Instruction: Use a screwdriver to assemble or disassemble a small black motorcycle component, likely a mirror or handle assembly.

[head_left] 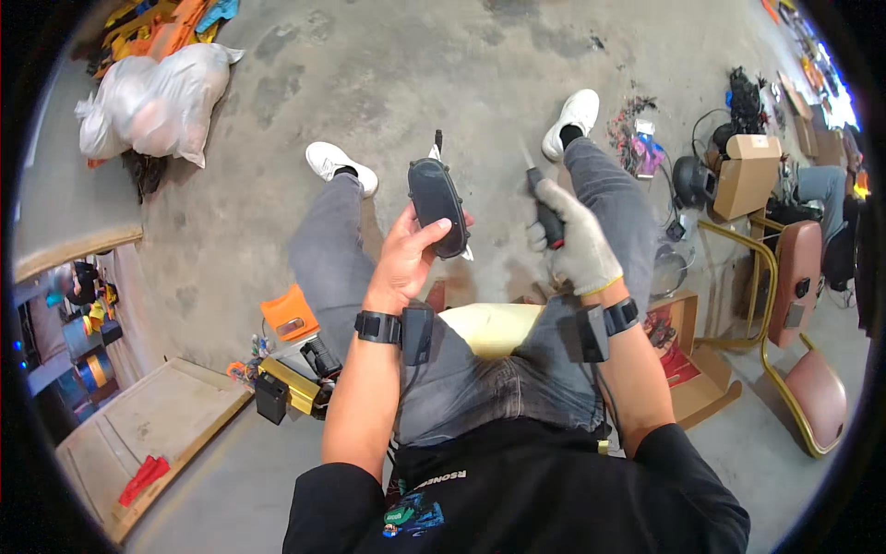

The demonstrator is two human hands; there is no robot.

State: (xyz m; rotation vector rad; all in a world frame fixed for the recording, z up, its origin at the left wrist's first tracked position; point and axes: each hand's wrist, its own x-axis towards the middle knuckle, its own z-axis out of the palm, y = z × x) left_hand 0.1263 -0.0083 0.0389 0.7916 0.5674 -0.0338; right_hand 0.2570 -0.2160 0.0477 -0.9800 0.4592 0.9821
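My bare left hand (411, 247) grips a black oblong device (435, 198) with rounded ends, thumb across its lower face. Small lugs run along the device's edge, a short black stub rises from its top, and something white shows behind it. To the right, my gloved right hand (578, 235) is closed around the black handle of a screwdriver (546, 210) with a red end. Its blurred shaft points up and left, apart from the device. The fingers behind the device are partly hidden.
A yellow seat (489, 325) shows between my legs. An opened cardboard box (706, 374) and a gold-framed chair (798, 277) stand to the right. Gold and black equipment (291, 383) sits left, beside an orange part (290, 312). White bags (157, 106) lie at far left.
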